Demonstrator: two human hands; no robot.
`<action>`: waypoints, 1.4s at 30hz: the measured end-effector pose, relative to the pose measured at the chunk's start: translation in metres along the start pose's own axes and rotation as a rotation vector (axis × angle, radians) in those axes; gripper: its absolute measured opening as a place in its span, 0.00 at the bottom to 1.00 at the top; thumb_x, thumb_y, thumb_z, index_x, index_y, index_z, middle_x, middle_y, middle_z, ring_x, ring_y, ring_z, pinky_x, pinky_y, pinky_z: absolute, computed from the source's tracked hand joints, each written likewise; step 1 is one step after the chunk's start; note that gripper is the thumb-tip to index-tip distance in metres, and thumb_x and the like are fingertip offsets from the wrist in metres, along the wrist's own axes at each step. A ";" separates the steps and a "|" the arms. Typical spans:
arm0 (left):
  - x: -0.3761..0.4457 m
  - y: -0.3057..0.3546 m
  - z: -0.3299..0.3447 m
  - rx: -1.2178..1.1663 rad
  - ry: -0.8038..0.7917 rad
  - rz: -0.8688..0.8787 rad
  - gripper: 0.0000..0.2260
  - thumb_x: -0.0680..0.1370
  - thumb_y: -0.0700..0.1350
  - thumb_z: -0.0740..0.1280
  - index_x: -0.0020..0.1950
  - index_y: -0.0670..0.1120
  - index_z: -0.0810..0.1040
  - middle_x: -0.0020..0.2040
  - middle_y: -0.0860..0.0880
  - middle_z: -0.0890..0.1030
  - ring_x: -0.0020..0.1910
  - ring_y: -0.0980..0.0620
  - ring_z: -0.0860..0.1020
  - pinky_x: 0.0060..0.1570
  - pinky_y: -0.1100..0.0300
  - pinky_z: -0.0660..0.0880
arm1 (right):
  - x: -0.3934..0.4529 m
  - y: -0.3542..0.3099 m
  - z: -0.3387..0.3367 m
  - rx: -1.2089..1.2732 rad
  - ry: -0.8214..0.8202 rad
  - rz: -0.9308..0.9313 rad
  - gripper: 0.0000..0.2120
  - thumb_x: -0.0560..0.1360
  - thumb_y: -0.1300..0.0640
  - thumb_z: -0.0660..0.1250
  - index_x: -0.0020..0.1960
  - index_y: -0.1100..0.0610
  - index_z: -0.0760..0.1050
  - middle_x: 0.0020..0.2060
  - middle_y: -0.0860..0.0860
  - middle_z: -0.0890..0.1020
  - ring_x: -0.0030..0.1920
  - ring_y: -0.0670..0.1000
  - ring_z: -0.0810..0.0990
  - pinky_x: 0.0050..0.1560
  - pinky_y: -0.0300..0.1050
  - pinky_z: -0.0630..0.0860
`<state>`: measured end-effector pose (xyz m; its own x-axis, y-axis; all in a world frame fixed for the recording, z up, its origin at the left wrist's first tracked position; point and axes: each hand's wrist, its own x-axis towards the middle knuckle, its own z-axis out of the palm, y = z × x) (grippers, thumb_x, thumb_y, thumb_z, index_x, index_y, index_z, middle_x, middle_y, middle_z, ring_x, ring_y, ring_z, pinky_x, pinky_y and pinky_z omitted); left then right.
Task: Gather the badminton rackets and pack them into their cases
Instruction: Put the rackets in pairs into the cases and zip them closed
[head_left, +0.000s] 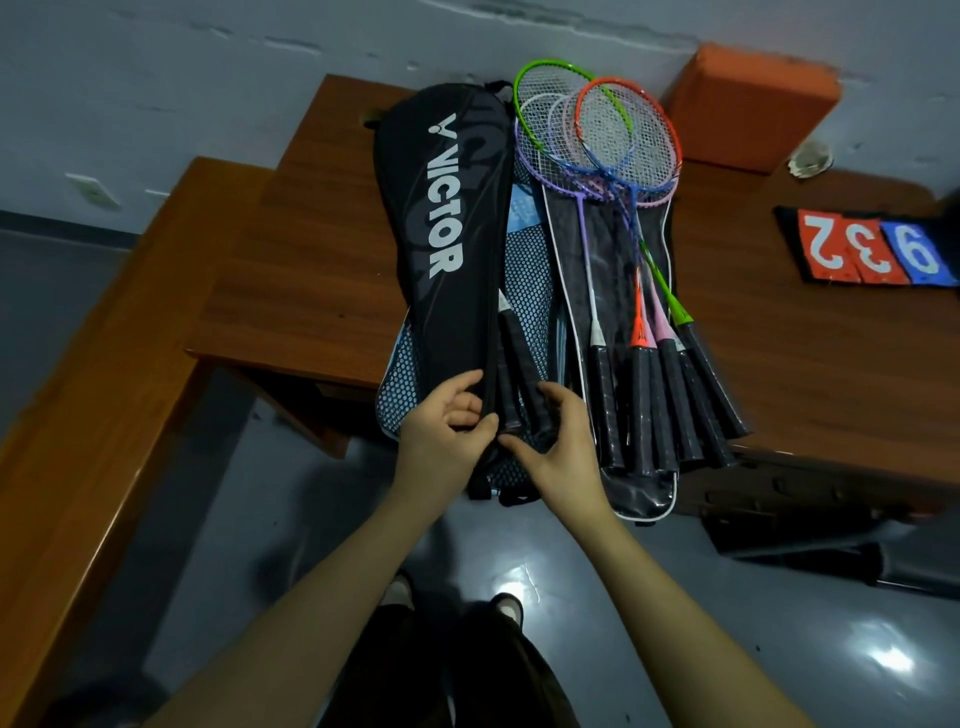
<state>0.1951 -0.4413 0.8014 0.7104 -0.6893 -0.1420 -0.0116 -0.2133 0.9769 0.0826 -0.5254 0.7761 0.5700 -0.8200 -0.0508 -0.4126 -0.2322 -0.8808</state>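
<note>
- Head view: my left hand (451, 418) pinches the black Victor case (445, 228) at its open bottom edge on the wooden table (306, 270).
- My right hand (558, 441), fingers loosely curled, touches two black grips (511, 374) sticking out.
- Five coloured rackets (613, 156) lie unpacked on a clear-fronted case (623, 270) beside it.

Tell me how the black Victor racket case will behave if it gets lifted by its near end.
The black fabric Victor racket case would probably sag rather than stay rigid, as it is soft cloth. The racket handles poking from its open near end may slide out if it tips. It likely feels light, held at the edge by the left hand.
</note>
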 end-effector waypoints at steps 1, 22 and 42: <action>0.000 0.001 0.001 -0.008 0.002 0.008 0.19 0.70 0.33 0.70 0.59 0.48 0.75 0.39 0.50 0.79 0.37 0.58 0.77 0.43 0.66 0.76 | -0.001 -0.001 -0.002 0.045 -0.011 0.008 0.30 0.67 0.60 0.75 0.65 0.55 0.67 0.57 0.49 0.73 0.59 0.44 0.72 0.61 0.36 0.69; -0.001 0.004 -0.006 -0.043 0.007 -0.005 0.11 0.73 0.34 0.68 0.54 0.43 0.78 0.41 0.50 0.81 0.36 0.61 0.78 0.37 0.69 0.75 | -0.009 -0.017 0.005 0.504 -0.128 0.214 0.21 0.69 0.72 0.69 0.60 0.60 0.72 0.37 0.57 0.77 0.39 0.52 0.76 0.46 0.41 0.76; 0.045 -0.016 0.062 1.178 -0.495 0.291 0.22 0.80 0.52 0.54 0.74 0.51 0.57 0.75 0.50 0.58 0.74 0.48 0.55 0.70 0.51 0.52 | 0.026 0.053 -0.060 -0.420 -0.016 0.067 0.20 0.75 0.56 0.64 0.66 0.55 0.68 0.56 0.55 0.79 0.56 0.57 0.77 0.54 0.53 0.73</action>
<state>0.1836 -0.5113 0.7696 0.2484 -0.9384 -0.2401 -0.9033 -0.3139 0.2923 0.0327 -0.5901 0.7566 0.5418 -0.8330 -0.1116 -0.7010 -0.3746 -0.6069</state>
